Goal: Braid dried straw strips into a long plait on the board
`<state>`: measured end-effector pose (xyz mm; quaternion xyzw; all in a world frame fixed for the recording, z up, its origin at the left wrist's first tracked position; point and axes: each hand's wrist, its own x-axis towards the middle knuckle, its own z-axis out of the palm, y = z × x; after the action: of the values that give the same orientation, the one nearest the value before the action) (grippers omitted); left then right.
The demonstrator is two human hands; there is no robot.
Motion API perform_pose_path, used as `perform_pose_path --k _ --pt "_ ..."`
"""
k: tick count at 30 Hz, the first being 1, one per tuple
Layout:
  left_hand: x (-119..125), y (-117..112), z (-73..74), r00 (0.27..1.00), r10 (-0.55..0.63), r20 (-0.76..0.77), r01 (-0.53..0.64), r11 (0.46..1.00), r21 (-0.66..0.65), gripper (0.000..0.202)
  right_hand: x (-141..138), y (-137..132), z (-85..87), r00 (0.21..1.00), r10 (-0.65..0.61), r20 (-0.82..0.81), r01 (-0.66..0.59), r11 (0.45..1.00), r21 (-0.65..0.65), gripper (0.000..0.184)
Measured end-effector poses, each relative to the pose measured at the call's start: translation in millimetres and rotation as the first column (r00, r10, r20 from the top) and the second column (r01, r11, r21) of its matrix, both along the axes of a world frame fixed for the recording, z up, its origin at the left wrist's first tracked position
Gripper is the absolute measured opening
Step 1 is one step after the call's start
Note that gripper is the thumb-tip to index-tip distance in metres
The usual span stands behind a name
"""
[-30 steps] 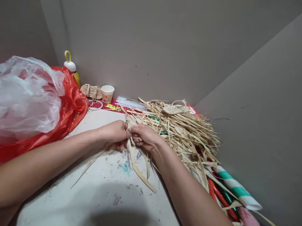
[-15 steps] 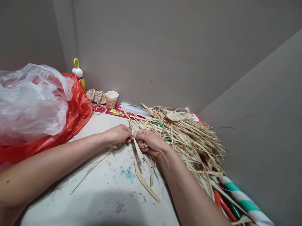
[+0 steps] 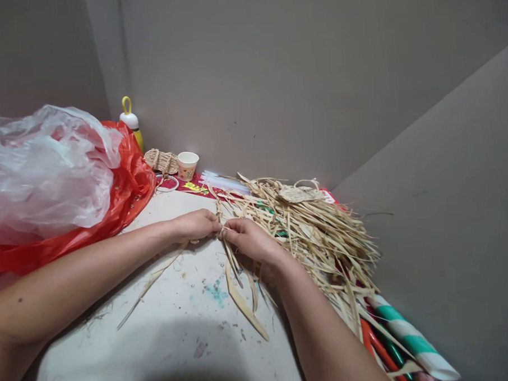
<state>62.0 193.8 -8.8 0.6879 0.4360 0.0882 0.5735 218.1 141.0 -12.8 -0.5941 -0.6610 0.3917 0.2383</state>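
Observation:
My left hand point(image 3: 196, 225) and my right hand point(image 3: 250, 239) meet at the middle of the white table point(image 3: 167, 329), both pinched shut on the same few dried straw strips point(image 3: 236, 270). The strips hang down from between the fingers and trail across the tabletop toward me. One long thin strip point(image 3: 151, 282) runs out to the left under my left wrist. Just right of my right hand lies a big heap of loose straw point(image 3: 318, 232), with a small woven piece point(image 3: 298, 195) on top of it.
A red plastic bag point(image 3: 123, 190) under a clear one point(image 3: 46, 171) fills the left. At the back wall stand a yellow bottle point(image 3: 131, 123), a small woven basket point(image 3: 160, 160), a paper cup point(image 3: 188, 164) and a white ring point(image 3: 167, 183). Striped rolls point(image 3: 407, 335) lie at the right.
The hands have shifted slightly together and stay pinched on the strips; the right hand has turned a little over the strands. The view rose and swung slightly.

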Motion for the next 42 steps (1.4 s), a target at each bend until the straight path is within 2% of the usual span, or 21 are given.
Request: perform_pose_path --k 4,7,11,16,20,22,26,28,31,33,35,37,38,39,40,42 --pt "3 -3 -2.9 0.998 0.042 0.037 -0.041 0.998 -0.037 0.016 -2 0 -4.5 0.970 0.005 0.245 -0.048 0.984 0.170 0.018" --pt "5 -4 -5.7 0.996 0.076 0.047 -0.076 0.997 -0.007 0.015 -3 -2 -4.7 0.942 -0.011 0.336 -0.065 0.974 0.215 0.015" --pt "4 -6 -6.4 0.993 0.106 0.053 -0.106 0.994 0.003 0.018 2 -4 5.1 0.936 -0.004 0.352 -0.059 0.984 0.167 0.015" --pt "4 -7 -3.5 0.990 0.128 0.051 -0.127 0.992 -0.028 0.020 3 -7 19.7 0.963 -0.063 0.263 0.039 0.995 0.096 0.019" --pt "3 -4 -3.0 0.980 0.150 0.130 -0.139 0.986 -0.088 0.023 -12 -16 23.0 0.962 -0.009 0.274 -0.032 0.989 0.147 0.021" --pt "3 -3 -2.5 0.969 0.161 0.186 -0.136 0.980 -0.143 0.025 -22 -21 23.5 0.918 -0.012 0.398 -0.068 0.980 0.187 0.021" --pt "1 -2 -0.3 0.960 0.162 0.227 -0.107 0.966 -0.235 0.027 -38 -29 25.3 0.738 -0.079 0.671 -0.086 0.974 0.209 0.025" --pt "1 -2 -0.1 0.956 0.166 0.240 -0.104 0.962 -0.250 0.029 -44 -32 26.6 0.678 -0.073 0.731 -0.124 0.970 0.212 0.028" --pt "0 -2 -1.0 0.952 0.192 0.237 -0.126 0.955 -0.267 0.024 -51 -39 30.1 0.651 -0.036 0.758 -0.183 0.962 0.204 0.029" --pt "-1 -1 -1.0 0.952 0.195 0.237 -0.123 0.949 -0.291 0.018 -53 -45 34.9 0.670 0.023 0.742 -0.222 0.960 0.170 0.026" --pt "-3 2 0.2 0.945 0.181 0.271 -0.087 0.942 -0.325 0.017 -51 -49 42.1 0.733 0.170 0.659 -0.299 0.950 0.088 0.021" --pt "-5 4 1.9 0.934 0.163 0.316 -0.046 0.937 -0.348 0.017 -44 -49 50.0 0.825 0.298 0.480 -0.357 0.933 0.035 0.024" --pt "-7 5 2.8 0.932 0.154 0.329 -0.030 0.935 -0.353 0.018 -39 -47 53.3 0.880 0.291 0.374 -0.331 0.942 0.045 0.028" --pt "-8 6 3.5 0.931 0.142 0.338 -0.014 0.935 -0.354 0.019 -33 -44 55.5 0.938 0.214 0.275 -0.245 0.966 0.085 0.032" --pt "-8 6 4.0 0.930 0.130 0.344 0.000 0.936 -0.352 0.020 -27 -39 56.3 0.980 0.079 0.183 -0.105 0.985 0.138 0.032" --pt "-10 7 4.4 0.930 0.106 0.351 0.023 0.938 -0.345 0.022 -18 -28 53.4 0.977 -0.211 0.031 0.199 0.955 0.218 0.027"
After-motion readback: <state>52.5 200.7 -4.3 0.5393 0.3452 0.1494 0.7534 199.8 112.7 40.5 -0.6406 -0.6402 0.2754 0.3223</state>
